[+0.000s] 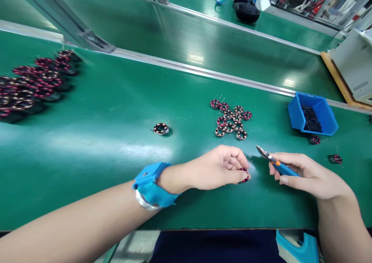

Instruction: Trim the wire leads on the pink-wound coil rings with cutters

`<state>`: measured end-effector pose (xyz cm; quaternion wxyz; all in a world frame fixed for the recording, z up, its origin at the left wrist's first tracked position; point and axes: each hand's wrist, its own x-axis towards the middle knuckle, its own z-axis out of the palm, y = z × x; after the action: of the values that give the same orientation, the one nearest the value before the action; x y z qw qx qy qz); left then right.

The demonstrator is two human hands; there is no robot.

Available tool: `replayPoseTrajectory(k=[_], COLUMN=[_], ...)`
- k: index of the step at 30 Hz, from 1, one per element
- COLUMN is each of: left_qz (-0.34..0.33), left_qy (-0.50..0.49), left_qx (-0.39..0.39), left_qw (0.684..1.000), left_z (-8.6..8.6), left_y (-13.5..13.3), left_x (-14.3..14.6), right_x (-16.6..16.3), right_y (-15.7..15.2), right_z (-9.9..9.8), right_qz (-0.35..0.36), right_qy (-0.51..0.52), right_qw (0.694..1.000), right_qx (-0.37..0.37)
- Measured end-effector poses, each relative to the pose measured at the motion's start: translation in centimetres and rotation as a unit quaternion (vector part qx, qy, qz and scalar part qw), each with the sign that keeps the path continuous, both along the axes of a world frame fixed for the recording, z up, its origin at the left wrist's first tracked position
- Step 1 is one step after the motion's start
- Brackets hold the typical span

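Observation:
My left hand [217, 166] rests on the green bench mat and pinches a small ring-shaped wound coil [244, 175] between thumb and fingers. A blue wrist strap [152, 183] sits on that wrist. My right hand [308, 173] is closed round blue-handled side cutters [274, 163], whose tips point left toward the coil, a short gap away. A cluster of several similar coils [231, 120] lies just beyond my hands. A single coil [161, 128] lies apart to the left.
Many coils [35, 85] are piled at the far left. A blue bin [312, 113] with dark wire scraps stands at the right, with two loose coils [314, 140] near it. A metal rail [203, 72] borders the mat; a grey unit [354, 67] stands far right.

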<state>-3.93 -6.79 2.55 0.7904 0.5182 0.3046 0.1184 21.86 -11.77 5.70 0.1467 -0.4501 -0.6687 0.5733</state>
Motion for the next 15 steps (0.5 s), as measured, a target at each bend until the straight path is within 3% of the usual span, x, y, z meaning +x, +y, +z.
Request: replayPoseTrajectory(k=[15], left_qz=[-0.093], left_qy=[0.022], left_qx=[0.001], left_qw=[0.995], left_z=[0.3], left_y=[0.8], left_x=[-0.3], right_x=[0.3], right_y=[1.1], right_z=[-1.3], right_qz=[0.044], right_qy=[0.089], right_qw=[0.986], right_qx=[-0.131])
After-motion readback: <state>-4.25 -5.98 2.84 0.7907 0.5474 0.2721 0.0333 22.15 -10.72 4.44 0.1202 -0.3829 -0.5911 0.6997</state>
